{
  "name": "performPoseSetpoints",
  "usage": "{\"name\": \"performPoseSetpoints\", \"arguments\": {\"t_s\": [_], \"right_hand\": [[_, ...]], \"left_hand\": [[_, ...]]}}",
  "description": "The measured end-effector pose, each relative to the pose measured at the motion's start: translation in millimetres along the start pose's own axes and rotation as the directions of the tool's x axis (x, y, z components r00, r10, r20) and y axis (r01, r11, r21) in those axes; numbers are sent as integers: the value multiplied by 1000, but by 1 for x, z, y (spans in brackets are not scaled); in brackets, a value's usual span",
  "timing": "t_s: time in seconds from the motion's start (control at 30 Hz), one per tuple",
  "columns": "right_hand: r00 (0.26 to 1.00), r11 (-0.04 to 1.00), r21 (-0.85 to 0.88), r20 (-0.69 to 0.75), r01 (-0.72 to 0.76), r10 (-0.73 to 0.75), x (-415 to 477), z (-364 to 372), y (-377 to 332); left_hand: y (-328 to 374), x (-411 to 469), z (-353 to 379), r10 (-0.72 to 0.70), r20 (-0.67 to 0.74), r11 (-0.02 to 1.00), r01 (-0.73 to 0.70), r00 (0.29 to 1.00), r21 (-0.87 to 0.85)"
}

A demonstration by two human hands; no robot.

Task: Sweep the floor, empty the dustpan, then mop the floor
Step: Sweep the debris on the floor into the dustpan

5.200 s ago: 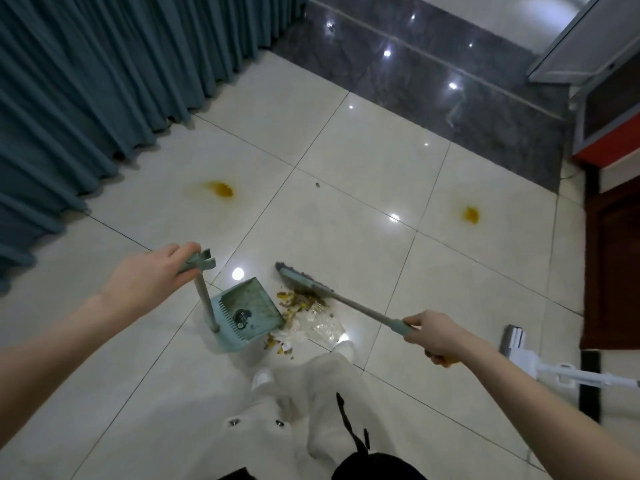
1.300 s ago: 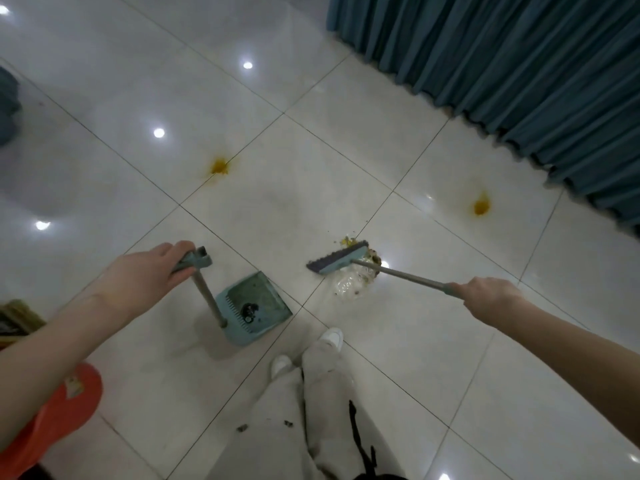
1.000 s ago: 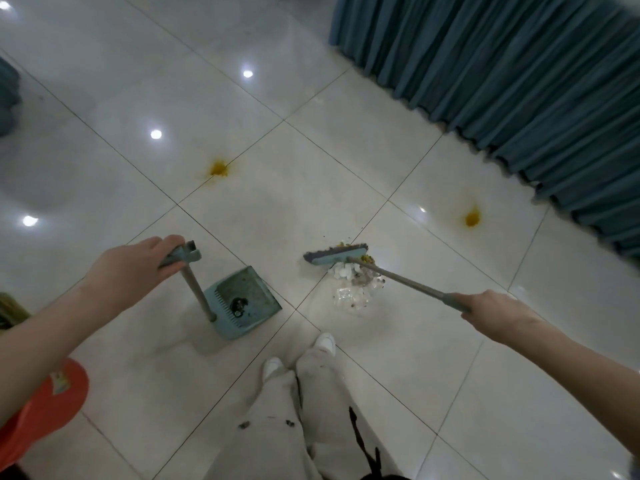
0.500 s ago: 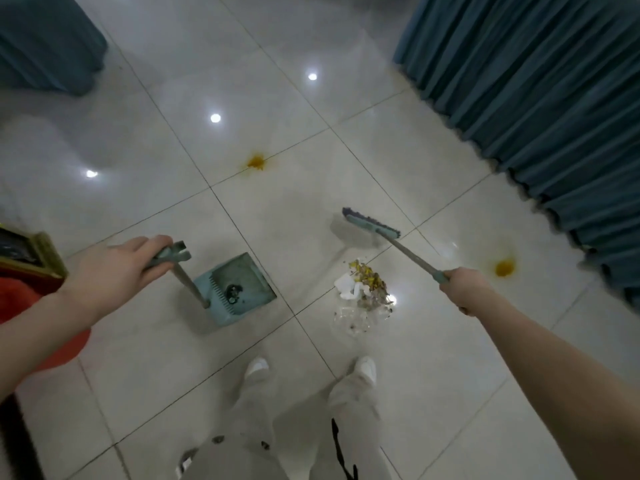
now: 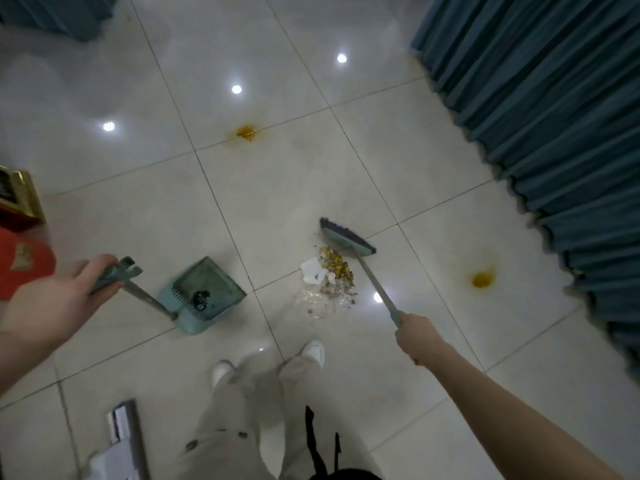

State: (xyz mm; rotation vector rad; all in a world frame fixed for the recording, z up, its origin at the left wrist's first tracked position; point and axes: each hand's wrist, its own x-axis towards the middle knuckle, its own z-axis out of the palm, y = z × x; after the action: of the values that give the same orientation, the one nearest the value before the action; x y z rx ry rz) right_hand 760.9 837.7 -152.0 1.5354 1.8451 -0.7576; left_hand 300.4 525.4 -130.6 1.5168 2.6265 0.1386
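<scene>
1. At the bottom left, a white and grey appliance (image 5: 121, 434) is cut off by the frame edge. It may be the mop, but too little of it shows to be sure.
2. At the left edge, a red object (image 5: 24, 268) and a gold-edged box (image 5: 19, 199) are only partly in view.
3. The right hand (image 5: 417, 336) is seen from the back, so its fingers are mostly hidden. It is clamped round the near end of the broom (image 5: 346, 239) handle.
4. The left hand (image 5: 65, 299) has its fingers curled round the top grip of the dustpan (image 5: 204, 294) handle.
5. The dustpan sits on the floor (image 5: 277, 188) at the lower end of that tilted handle, to the right of the left hand. A small dark clump lies inside it.
6. The broom head lies at the far edge of the debris pile (image 5: 330, 275), well ahead of the right hand.
7. The pile of yellow bits, white scraps and clear plastic lies right of the dustpan and apart from it, just ahead of the white shoes (image 5: 313, 351).
8. The floor is glossy pale tile that reflects ceiling lights.
9. An orange stain (image 5: 246, 132) sits on a grout line farther out, and a second stain (image 5: 482, 279) lies right of the broom.
10. A teal curtain (image 5: 554, 116) hangs along the right side.
</scene>
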Motion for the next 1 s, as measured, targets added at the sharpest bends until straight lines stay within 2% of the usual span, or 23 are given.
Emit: {"name": "performPoseSetpoints", "arguments": {"t_s": [0.17, 0.27, 0.33, 0.43, 0.6, 0.77, 0.9, 1.0], "right_hand": [[993, 982, -149, 23, 118, -116, -33, 18, 19], [991, 971, -197, 31, 134, -131, -56, 27, 23], [991, 966, -222, 49, 135, -127, -73, 30, 25], [992, 975, -186, 35, 123, -118, -84, 24, 28], [983, 974, -135, -7, 183, -185, -92, 2, 22], [965, 954, -165, -45, 249, -260, -79, -9, -9], [936, 918, -230, -68, 322, -345, -46, -29, -48], [906, 867, -302, -29, 396, -423, -22, -48, -76]], "left_hand": [[52, -27, -15, 70, -17, 994, -68, 997, 85], [78, -40, -16, 156, -66, 987, -153, 986, 45], [86, -52, -10, 152, -51, 988, -151, 987, 8], [96, -75, 0, 119, -44, 991, -121, 992, -51], [105, -114, 4, 106, -131, 992, -113, 986, -53], [116, -148, 11, 20, -156, 999, -27, 988, -40], [129, -173, 14, -97, -161, 995, 92, 982, -39], [145, -186, 17, -206, -158, 979, 202, 966, -43]]}}
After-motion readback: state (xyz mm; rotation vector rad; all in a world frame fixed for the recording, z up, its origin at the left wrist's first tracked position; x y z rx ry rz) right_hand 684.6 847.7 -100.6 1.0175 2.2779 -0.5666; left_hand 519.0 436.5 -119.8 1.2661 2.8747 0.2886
